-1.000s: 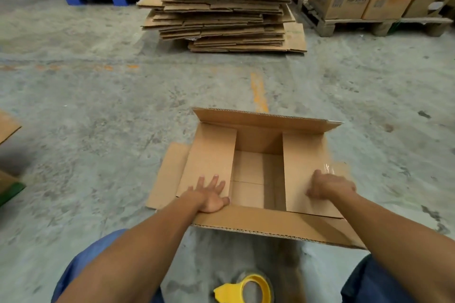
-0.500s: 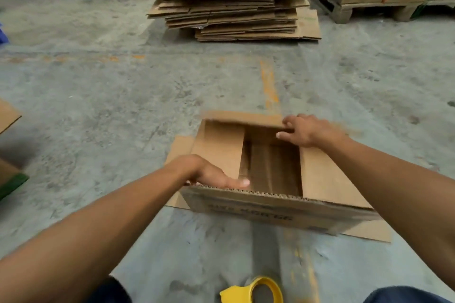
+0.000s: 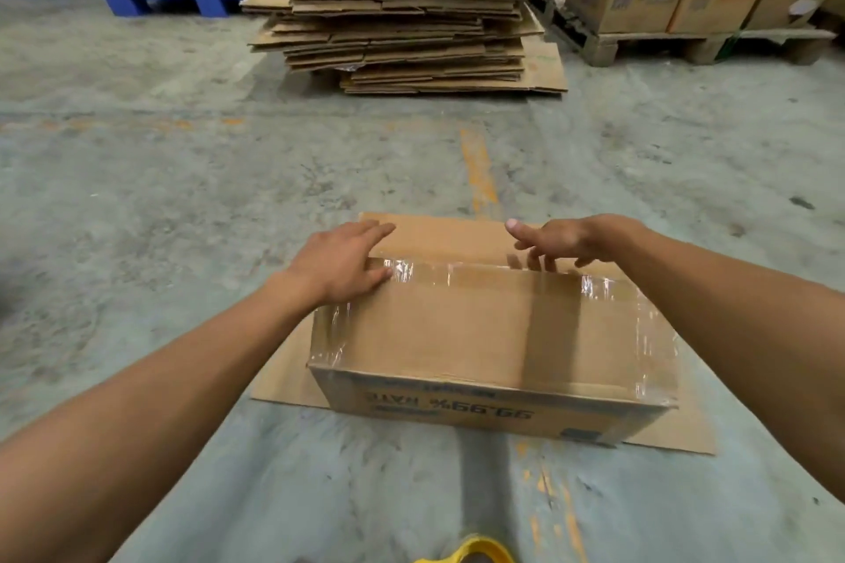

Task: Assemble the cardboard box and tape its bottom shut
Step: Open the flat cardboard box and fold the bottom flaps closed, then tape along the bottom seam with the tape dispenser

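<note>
A brown cardboard box (image 3: 457,325) stands on the concrete floor in front of me, its taped face up and the print on its near side upside down. Clear tape (image 3: 480,275) runs along the top seam and wraps over both ends. Loose flaps (image 3: 283,379) lie spread flat on the floor under the box. My left hand (image 3: 343,263) rests flat on the far left of the top. My right hand (image 3: 555,240) hovers at the far right of the top, fingers spread and fingertips touching the cardboard. A yellow tape dispenser (image 3: 471,553) peeks in at the bottom edge.
A tall stack of flattened cartons (image 3: 411,14) lies straight ahead. Filled boxes sit on a blue pallet (image 3: 169,0) at the back left and on a wooden pallet (image 3: 649,39) at the back right. An orange floor line (image 3: 478,169) runs beyond the box.
The box was open side up with flaps spread; it has been turned over so the taped face is on top. Both hands moved from the inner flaps to the far top edge.
</note>
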Tool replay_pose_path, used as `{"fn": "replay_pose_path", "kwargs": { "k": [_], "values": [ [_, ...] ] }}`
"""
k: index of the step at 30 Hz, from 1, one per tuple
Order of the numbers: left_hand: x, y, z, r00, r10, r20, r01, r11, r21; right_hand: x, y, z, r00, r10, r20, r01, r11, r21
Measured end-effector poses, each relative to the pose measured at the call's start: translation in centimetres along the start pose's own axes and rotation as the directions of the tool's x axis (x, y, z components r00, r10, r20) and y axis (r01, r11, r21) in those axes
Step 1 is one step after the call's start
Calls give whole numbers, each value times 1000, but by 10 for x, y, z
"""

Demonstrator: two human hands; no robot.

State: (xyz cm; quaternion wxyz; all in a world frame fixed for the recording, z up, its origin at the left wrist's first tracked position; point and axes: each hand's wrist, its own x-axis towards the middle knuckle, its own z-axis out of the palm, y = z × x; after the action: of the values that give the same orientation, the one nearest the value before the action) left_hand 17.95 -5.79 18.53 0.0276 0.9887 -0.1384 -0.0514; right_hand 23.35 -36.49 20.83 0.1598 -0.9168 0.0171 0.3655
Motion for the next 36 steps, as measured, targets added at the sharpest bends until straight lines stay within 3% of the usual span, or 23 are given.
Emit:
{"fn": "replay_pose_path", "kwargs": {
  "k": [6,11,21,27,30,34,36],
  "values": [
    [18,-8,85,961,-147,235,183,973,-140,11,43,66,975,-132,-181,73,952,-298],
    [1,-10,115,984,-122,126,146,970,-196,18,75,131,879,-194,-435,50,946,-321],
    [-80,-33,147,984,-174,36,177,976,-127,-6,56,176,855,-302,-421,144,919,-367],
    [-121,-21,133,968,-249,11,249,967,-52,-17,45,189,848,-345,-402,159,890,-427],
    [-114,-15,126,986,-165,-20,165,986,30,-17,43,186,846,-357,-395,170,884,-435],
    [-105,-10,126,1000,11,-14,-12,1000,-21,-21,33,185,846,-367,-387,194,888,-418],
    [-104,-11,127,999,37,-20,-38,999,-35,-30,17,192,760,-479,-439,324,865,-383]
  ]
}}
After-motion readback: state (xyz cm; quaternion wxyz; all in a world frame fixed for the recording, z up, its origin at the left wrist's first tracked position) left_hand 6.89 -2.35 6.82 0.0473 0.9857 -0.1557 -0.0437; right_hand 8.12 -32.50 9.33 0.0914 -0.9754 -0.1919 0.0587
